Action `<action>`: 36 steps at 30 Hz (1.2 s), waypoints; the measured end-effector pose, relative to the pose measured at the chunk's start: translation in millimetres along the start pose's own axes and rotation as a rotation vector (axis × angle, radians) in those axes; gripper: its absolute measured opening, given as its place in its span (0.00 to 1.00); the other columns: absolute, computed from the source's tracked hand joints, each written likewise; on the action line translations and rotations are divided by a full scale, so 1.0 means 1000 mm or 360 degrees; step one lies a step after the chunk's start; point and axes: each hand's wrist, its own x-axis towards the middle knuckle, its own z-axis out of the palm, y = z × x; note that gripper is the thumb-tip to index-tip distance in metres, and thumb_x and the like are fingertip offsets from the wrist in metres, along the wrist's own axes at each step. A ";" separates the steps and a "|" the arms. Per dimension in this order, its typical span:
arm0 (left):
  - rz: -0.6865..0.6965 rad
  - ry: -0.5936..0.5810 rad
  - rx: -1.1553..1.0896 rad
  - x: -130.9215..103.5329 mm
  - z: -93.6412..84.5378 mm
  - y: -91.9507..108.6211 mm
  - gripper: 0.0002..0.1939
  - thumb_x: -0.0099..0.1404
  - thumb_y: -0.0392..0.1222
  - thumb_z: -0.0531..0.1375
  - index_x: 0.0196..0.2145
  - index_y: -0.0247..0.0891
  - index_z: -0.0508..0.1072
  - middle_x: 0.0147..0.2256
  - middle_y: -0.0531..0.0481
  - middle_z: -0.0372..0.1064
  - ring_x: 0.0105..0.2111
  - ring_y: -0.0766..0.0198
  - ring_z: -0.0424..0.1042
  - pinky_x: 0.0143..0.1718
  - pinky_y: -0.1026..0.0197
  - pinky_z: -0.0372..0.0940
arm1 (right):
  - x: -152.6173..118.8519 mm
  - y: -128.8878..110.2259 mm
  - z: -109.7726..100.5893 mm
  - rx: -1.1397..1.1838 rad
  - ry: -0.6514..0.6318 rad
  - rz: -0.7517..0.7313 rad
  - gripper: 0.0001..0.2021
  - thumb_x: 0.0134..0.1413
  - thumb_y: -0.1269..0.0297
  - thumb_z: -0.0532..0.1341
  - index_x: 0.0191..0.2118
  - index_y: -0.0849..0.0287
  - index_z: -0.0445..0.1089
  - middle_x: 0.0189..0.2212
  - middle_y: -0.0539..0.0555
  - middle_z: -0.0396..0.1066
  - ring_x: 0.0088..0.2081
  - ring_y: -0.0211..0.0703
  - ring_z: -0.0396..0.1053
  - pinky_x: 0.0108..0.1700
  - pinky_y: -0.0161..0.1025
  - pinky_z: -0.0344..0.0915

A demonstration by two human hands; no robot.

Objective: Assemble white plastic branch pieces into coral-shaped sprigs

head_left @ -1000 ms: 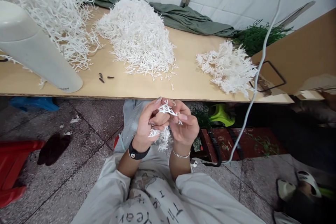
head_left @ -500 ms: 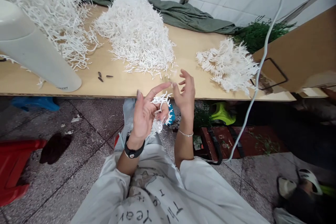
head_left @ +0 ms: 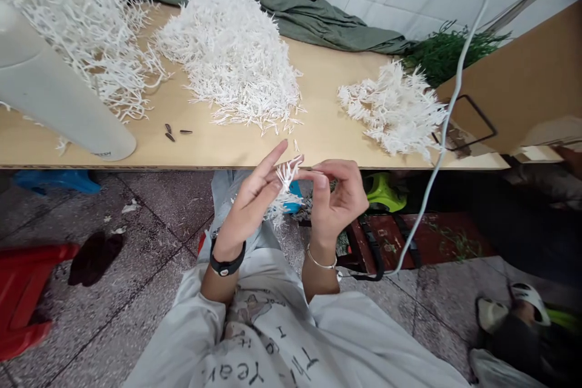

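Observation:
My left hand (head_left: 248,209), with a black band at the wrist, holds a small bunch of white branched sprigs (head_left: 287,174) between thumb and fingers, just off the table's front edge. More white sprigs (head_left: 280,209) show below that hand. Close on its right, my right hand (head_left: 340,200), wearing a thin bracelet, has its thumb and index finger pinched together by the bunch. Whatever lies in that pinch is too small to make out. Beyond the hands, a large heap of short white sprigs (head_left: 236,60) covers the table (head_left: 318,73). A smaller pile of fuller white sprigs (head_left: 393,109) lies to the right.
Longer white strands (head_left: 104,42) are heaped at the left behind a white bottle (head_left: 59,91). A few dark seeds (head_left: 169,133) lie nearby. A white cable (head_left: 448,127) hangs across the right side, before a cardboard box (head_left: 522,79). Green sprigs (head_left: 448,51) sit at the back.
My right hand has come down and to the right, its spread fingers now closed in a pinch. My left hand has turned, bringing the white sprigs up between its thumb and fingers.

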 end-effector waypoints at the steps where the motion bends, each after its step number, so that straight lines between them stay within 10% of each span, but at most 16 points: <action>1: 0.0013 -0.0040 0.0027 -0.002 0.001 0.001 0.30 0.67 0.42 0.54 0.65 0.43 0.52 0.47 0.44 0.73 0.58 0.60 0.62 0.62 0.50 0.51 | -0.003 0.000 -0.001 -0.0032 0.0043 -0.0040 0.03 0.55 0.65 0.60 0.34 0.57 0.69 0.30 0.53 0.66 0.34 0.41 0.65 0.35 0.41 0.63; 7: 0.0139 -0.0064 0.0102 -0.012 0.015 0.007 0.36 0.69 0.39 0.52 0.67 0.49 0.37 0.53 0.45 0.68 0.60 0.61 0.58 0.61 0.50 0.54 | -0.019 -0.005 0.002 -0.0029 0.0235 0.0003 0.14 0.53 0.60 0.62 0.46 0.53 0.70 0.35 0.56 0.64 0.32 0.41 0.60 0.31 0.41 0.59; 14: 0.0295 0.0120 0.0463 -0.017 0.025 0.006 0.27 0.68 0.35 0.52 0.63 0.43 0.57 0.55 0.46 0.66 0.58 0.59 0.63 0.61 0.51 0.56 | -0.021 -0.015 0.005 0.0151 0.0369 -0.0153 0.20 0.51 0.55 0.63 0.50 0.52 0.66 0.34 0.54 0.62 0.30 0.40 0.59 0.25 0.38 0.57; 24: 0.0435 0.0626 0.0864 -0.009 0.016 -0.001 0.14 0.61 0.33 0.59 0.43 0.41 0.77 0.43 0.50 0.75 0.42 0.62 0.75 0.48 0.57 0.70 | -0.015 -0.020 0.000 0.0001 -0.0262 0.0216 0.07 0.54 0.69 0.60 0.40 0.56 0.68 0.32 0.51 0.68 0.31 0.37 0.64 0.33 0.37 0.64; 30: 0.0363 0.0539 0.0829 -0.005 0.009 0.004 0.03 0.58 0.36 0.63 0.32 0.36 0.77 0.33 0.49 0.76 0.33 0.66 0.75 0.37 0.65 0.70 | -0.016 -0.016 0.002 0.0224 -0.0133 0.0432 0.14 0.58 0.69 0.56 0.50 0.53 0.64 0.32 0.51 0.67 0.32 0.36 0.66 0.34 0.36 0.65; 36: 0.0413 0.0245 0.0926 -0.002 -0.004 0.011 0.05 0.60 0.37 0.62 0.35 0.36 0.75 0.44 0.44 0.69 0.39 0.66 0.70 0.32 0.68 0.66 | -0.016 -0.010 0.001 0.0149 -0.0158 0.0410 0.05 0.59 0.67 0.57 0.38 0.56 0.69 0.32 0.51 0.70 0.31 0.36 0.68 0.35 0.37 0.66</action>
